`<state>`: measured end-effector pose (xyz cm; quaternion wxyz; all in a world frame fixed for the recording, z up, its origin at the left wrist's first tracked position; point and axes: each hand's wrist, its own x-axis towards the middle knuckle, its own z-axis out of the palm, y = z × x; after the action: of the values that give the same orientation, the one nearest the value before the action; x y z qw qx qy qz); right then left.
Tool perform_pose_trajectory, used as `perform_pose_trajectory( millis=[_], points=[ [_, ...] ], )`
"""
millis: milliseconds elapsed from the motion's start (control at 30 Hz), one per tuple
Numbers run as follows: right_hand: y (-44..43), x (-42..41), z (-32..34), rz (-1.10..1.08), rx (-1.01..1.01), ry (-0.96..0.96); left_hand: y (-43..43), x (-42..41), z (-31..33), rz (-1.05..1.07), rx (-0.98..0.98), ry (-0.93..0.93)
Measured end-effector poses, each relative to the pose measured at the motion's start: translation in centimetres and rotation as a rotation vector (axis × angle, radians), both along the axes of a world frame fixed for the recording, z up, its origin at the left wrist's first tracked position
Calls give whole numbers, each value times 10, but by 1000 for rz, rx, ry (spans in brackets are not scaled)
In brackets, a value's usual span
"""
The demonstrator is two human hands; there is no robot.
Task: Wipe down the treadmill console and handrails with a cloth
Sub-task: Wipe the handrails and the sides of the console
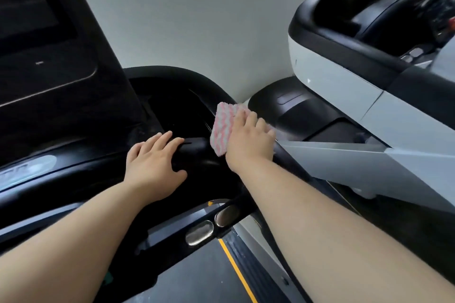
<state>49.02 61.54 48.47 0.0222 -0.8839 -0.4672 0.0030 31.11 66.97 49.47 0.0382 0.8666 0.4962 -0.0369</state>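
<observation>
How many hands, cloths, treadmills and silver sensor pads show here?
Hands: 2, left hand and right hand
Cloths: 1, the pink-and-white cloth
Treadmills: 2, black treadmill and white treadmill
Silver sensor pads: 2, left pad and right pad
Total: 7

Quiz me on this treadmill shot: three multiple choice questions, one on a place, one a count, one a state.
1. Where is the cloth? A under the right hand on the handrail; B in a bucket; C on a shelf.
2. How many silver oval pads show? A one; B two; C four.
3. The left hand is: A in a fist; B gripping a bottle; C flat on the console, empty.
1 A: the hand presses it there. 2 B: a pair sits side by side. 3 C: it lies spread, holding nothing.
</observation>
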Motion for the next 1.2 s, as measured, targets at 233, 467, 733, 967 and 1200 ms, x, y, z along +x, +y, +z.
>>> perform_pose_trajectory(
  millis=[233, 467, 733, 967, 1200],
  points=[
    [-128, -2, 1, -157, -38, -13, 4, -5, 16, -76, -157, 81],
    [-103, 6, 19, -287, -200, 164, -26, 6, 19, -94, -170, 63],
    [-2, 19, 16, -159, -65, 302, -34, -1, 7, -77, -136, -63],
    [-35, 73, 56, 74, -114, 1231, -59, 41, 16, -178, -185, -581],
    [-115, 131, 32, -285, 218, 1629, -76, 147, -7, -415, -1, -359]
  ],
)
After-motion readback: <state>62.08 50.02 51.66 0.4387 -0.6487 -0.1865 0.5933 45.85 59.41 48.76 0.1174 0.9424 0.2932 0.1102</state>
